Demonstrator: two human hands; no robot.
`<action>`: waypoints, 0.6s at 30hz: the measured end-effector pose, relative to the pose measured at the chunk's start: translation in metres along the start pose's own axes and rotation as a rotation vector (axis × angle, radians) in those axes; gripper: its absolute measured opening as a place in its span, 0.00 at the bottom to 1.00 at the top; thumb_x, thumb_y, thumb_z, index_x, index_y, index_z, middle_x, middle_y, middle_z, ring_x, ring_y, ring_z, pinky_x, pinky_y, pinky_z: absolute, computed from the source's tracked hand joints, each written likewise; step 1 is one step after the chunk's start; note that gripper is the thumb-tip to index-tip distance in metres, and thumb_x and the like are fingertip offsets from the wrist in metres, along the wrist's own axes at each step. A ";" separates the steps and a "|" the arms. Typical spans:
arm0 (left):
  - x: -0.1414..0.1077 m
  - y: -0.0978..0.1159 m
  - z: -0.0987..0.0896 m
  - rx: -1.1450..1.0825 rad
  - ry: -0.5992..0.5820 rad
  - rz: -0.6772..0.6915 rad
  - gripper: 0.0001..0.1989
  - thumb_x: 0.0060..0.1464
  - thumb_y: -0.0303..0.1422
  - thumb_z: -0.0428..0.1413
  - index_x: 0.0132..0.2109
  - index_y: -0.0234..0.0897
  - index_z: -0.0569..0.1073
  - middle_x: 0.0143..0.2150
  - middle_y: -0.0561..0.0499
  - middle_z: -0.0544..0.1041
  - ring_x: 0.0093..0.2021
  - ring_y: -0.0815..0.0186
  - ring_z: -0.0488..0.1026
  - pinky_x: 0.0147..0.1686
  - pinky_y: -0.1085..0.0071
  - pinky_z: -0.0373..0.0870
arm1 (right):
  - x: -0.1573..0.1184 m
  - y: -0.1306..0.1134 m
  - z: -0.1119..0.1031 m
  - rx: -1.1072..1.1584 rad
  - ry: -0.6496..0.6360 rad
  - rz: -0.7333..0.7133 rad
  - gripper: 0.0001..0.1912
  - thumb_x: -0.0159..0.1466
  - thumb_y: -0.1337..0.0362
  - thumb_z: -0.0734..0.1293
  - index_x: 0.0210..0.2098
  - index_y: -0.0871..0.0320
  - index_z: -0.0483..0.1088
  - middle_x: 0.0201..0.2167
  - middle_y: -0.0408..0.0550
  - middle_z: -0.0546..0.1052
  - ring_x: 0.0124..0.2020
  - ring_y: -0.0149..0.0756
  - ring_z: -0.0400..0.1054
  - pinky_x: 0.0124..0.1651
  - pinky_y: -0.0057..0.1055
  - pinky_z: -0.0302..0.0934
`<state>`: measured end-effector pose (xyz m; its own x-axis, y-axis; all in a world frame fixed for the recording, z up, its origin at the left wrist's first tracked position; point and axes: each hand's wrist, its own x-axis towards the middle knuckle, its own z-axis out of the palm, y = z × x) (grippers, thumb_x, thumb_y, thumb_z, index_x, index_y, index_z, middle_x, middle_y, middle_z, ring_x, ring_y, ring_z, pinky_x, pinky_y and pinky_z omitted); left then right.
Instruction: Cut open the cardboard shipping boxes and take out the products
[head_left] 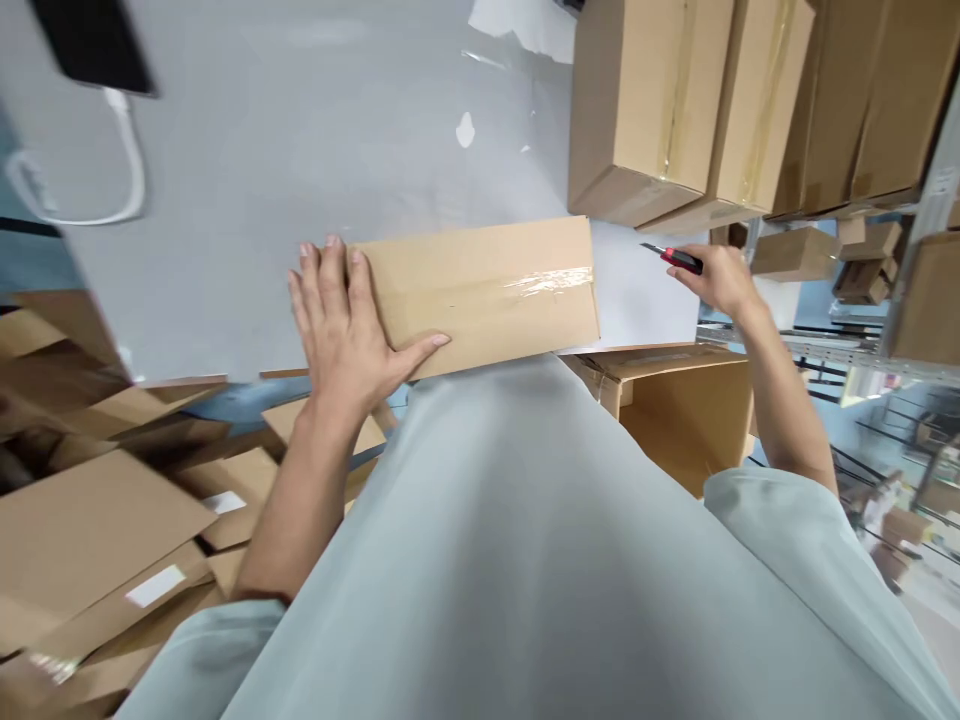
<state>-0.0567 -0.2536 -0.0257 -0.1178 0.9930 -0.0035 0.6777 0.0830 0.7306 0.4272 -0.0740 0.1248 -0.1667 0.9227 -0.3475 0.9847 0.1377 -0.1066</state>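
Note:
A long cardboard box (480, 300) lies on the grey table along its front edge, close to my body. Shiny clear tape (551, 281) runs over its right end. My left hand (341, 325) rests on the left end of the box, fingers spread over its end and thumb on top. Off to the right, my right hand (720, 280) is closed around a red and black utility knife (681, 260). Its blade points left toward the box and is apart from it.
Two taped cardboard boxes (667, 110) stand at the back right, with more boxes behind. An open carton (682, 410) sits below the table's front edge. Several cardboard boxes (97, 540) pile up at lower left. A black device (94, 45) with a white cable (135, 160) lies on the table (300, 130).

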 end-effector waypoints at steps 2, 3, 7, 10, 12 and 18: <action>-0.003 -0.027 -0.011 -0.021 0.001 -0.010 0.71 0.49 0.83 0.54 0.86 0.42 0.56 0.90 0.44 0.49 0.89 0.30 0.37 0.87 0.31 0.33 | 0.009 -0.011 0.051 0.369 -0.016 0.136 0.24 0.70 0.40 0.74 0.42 0.56 0.83 0.36 0.53 0.86 0.33 0.42 0.75 0.37 0.37 0.68; -0.005 -0.040 -0.018 -0.049 0.005 -0.025 0.69 0.49 0.84 0.53 0.85 0.45 0.58 0.90 0.48 0.50 0.89 0.31 0.36 0.87 0.33 0.34 | 0.012 -0.025 0.079 0.541 -0.020 0.190 0.27 0.68 0.37 0.75 0.40 0.57 0.81 0.34 0.52 0.86 0.31 0.38 0.73 0.36 0.35 0.67; -0.019 -0.079 -0.035 -0.085 0.115 -0.136 0.69 0.50 0.84 0.52 0.84 0.41 0.60 0.87 0.33 0.53 0.88 0.33 0.45 0.84 0.32 0.45 | 0.008 -0.098 0.164 0.997 -0.056 0.277 0.36 0.59 0.25 0.74 0.34 0.55 0.76 0.26 0.43 0.79 0.26 0.31 0.66 0.30 0.30 0.61; -0.032 -0.094 -0.032 -0.076 0.251 -0.242 0.63 0.60 0.80 0.46 0.83 0.36 0.58 0.81 0.25 0.63 0.83 0.39 0.61 0.80 0.36 0.58 | -0.003 -0.130 0.177 1.115 0.005 0.240 0.36 0.52 0.27 0.80 0.30 0.53 0.73 0.22 0.38 0.73 0.26 0.30 0.65 0.31 0.29 0.61; -0.035 -0.099 -0.020 -0.097 0.285 -0.267 0.59 0.64 0.77 0.42 0.82 0.35 0.59 0.78 0.25 0.66 0.80 0.41 0.65 0.79 0.37 0.60 | -0.010 -0.133 0.165 1.113 0.063 0.211 0.34 0.51 0.31 0.83 0.31 0.53 0.73 0.22 0.38 0.73 0.27 0.32 0.65 0.32 0.31 0.63; -0.004 -0.096 0.067 -0.218 0.151 -0.208 0.60 0.66 0.78 0.31 0.78 0.33 0.62 0.78 0.31 0.68 0.81 0.48 0.64 0.80 0.43 0.59 | -0.035 -0.103 0.090 0.777 0.231 0.191 0.29 0.58 0.35 0.80 0.27 0.54 0.73 0.22 0.43 0.73 0.27 0.37 0.66 0.31 0.35 0.63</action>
<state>-0.0728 -0.2597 -0.1410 -0.3545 0.9317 -0.0792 0.4583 0.2470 0.8538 0.3275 -0.1526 0.0640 0.0977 0.9674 -0.2336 0.6654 -0.2381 -0.7075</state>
